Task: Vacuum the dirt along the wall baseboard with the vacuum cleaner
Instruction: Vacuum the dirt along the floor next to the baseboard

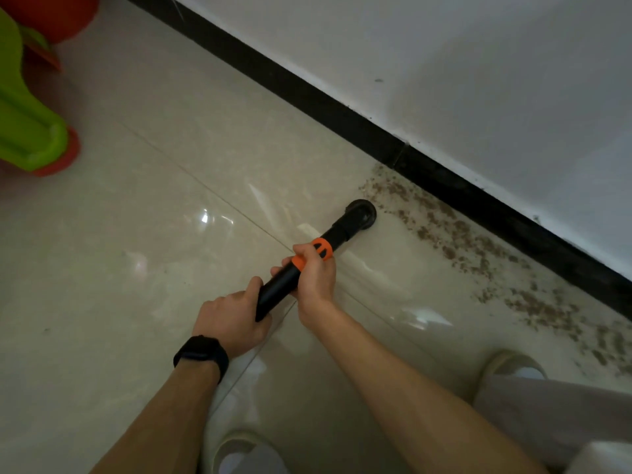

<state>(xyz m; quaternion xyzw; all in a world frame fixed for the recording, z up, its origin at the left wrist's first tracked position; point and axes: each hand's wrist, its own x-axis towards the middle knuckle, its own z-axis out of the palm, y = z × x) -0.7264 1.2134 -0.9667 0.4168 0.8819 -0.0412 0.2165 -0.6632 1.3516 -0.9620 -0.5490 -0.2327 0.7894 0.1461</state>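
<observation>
Brown dirt (478, 248) lies in a band against the black baseboard (342, 111), ahead and to the right of both hands. The vacuum cleaner's nozzle (361, 213) rests just beside the band's far end. Its tube slants back to the right hand (313, 273), the nearer one, which grips it at the orange collar (321, 249). The left hand (232, 319) grips the rear end.
</observation>
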